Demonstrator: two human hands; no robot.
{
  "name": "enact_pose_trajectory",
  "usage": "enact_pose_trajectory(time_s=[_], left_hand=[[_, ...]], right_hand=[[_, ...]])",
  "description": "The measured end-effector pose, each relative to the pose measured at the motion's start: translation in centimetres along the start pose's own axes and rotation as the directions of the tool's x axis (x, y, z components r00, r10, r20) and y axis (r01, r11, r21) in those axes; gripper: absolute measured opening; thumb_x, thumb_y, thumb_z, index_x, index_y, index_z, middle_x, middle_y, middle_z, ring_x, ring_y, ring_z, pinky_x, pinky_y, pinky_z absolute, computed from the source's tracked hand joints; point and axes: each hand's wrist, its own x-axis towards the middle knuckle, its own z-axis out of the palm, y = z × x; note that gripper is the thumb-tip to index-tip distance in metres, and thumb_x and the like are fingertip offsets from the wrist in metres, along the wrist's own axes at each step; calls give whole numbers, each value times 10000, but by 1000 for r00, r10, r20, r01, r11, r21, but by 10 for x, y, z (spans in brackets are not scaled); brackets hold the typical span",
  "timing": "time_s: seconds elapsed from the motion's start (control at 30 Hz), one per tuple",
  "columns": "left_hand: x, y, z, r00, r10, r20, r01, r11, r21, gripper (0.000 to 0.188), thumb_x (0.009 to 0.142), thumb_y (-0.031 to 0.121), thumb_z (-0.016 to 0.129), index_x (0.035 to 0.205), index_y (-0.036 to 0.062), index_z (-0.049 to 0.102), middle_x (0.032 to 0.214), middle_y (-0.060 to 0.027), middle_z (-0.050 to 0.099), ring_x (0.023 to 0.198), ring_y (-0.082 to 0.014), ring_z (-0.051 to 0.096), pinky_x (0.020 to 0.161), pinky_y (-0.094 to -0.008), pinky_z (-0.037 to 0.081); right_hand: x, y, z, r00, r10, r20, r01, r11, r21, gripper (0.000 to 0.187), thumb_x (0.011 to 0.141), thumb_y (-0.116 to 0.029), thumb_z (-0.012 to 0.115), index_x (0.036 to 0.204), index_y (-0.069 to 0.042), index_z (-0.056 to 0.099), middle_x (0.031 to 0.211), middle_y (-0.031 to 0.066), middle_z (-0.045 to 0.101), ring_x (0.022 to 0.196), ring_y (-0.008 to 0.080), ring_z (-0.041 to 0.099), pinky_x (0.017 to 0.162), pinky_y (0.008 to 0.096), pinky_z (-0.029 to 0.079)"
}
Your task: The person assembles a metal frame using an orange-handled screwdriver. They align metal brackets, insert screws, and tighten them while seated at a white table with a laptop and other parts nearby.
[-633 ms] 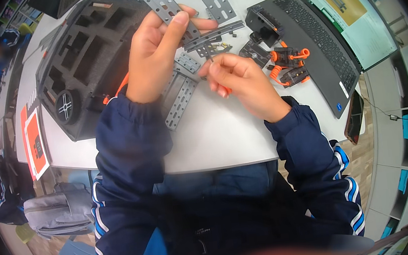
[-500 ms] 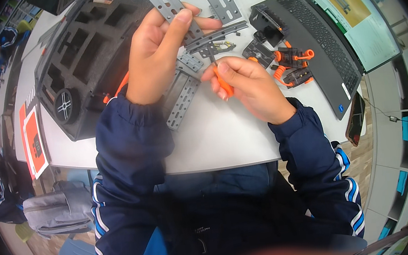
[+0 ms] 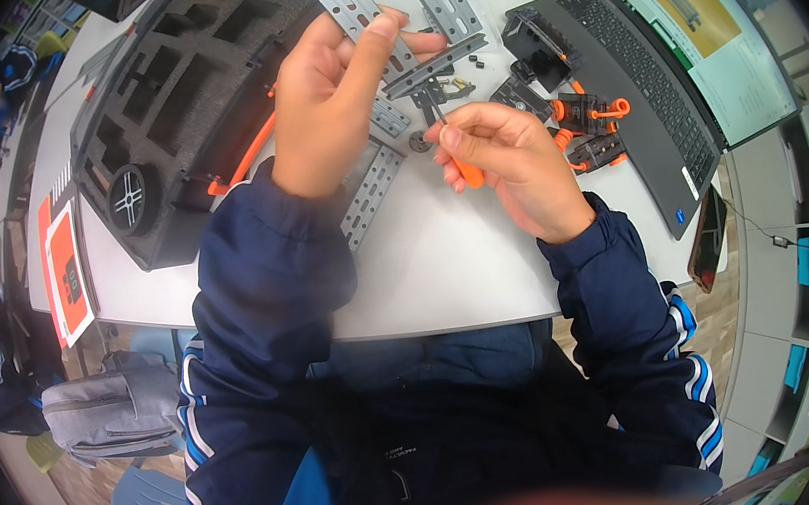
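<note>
My left hand [image 3: 332,101] grips a grey perforated metal frame [image 3: 352,9] raised over the table, thumb on one long plate. A narrow crossbar [image 3: 433,68] spans the frame's near end. My right hand [image 3: 513,155] is closed around a screwdriver with an orange handle [image 3: 467,173]. Its shaft points up toward the crossbar; whether the tip touches a screw I cannot tell. Small dark and brass-coloured parts [image 3: 456,87] lie beyond the screwdriver. Below my left hand rest a perforated grey plate [image 3: 373,194] and a small black disc [image 3: 420,141].
A black case with foam cut-outs [image 3: 155,121] stands at the left. At the right sits an open laptop [image 3: 650,85], with black and orange modules [image 3: 590,112] beside it. An orange and white booklet [image 3: 70,276] lies at the left edge. A grey backpack [image 3: 108,411] is below.
Both hands have shifted slightly right with the frame and the screwdriver. The black disc on the table has come into sight.
</note>
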Motion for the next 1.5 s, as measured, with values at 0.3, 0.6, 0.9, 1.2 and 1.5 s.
enact_pose_trajectory(time_s=[0.3,0.6,0.9,1.2,1.5], left_hand=[[-1,-7,0,998,61,2,-61,997,46,256,1033,145,557,1183,-62,563,1093,-191,700,1025,-242,704,852,-335,590],[0,0,0,1000,13,2,-13,999,-33,254,1044,156,527,1180,-57,555,1074,-257,697,1028,-305,708,859,-371,600],[5,3,-16,992,-123,17,125,987,-99,278,1047,231,506,1147,-14,593,1183,-268,675,1129,-350,676,1015,-395,519],[6,-3,-23,975,-205,87,219,955,-201,306,1042,262,498,1136,5,634,1239,-237,666,1246,-332,602,1092,-412,443],[7,-9,-26,957,-227,180,268,931,-247,320,1081,278,403,1195,65,613,1343,-207,614,1363,-329,502,1150,-430,393]], right_hand=[[0,3,0,999,10,31,-8,996,-88,242,1024,-213,593,1141,-4,623,905,22,597,758,83,541,670,214,418],[2,10,0,999,-36,20,39,991,-131,248,1043,-220,555,1085,7,645,945,32,617,831,90,536,764,237,431],[0,6,1,996,-88,14,89,987,-131,239,1034,-213,571,1094,6,644,926,30,620,809,92,539,733,239,417],[-2,2,2,995,-98,12,98,984,-145,246,1029,-225,583,1073,7,652,904,25,618,783,88,542,726,239,427],[-2,4,2,996,-88,24,91,986,-140,236,1017,-229,607,1043,-3,671,882,14,640,761,75,548,714,224,456]])
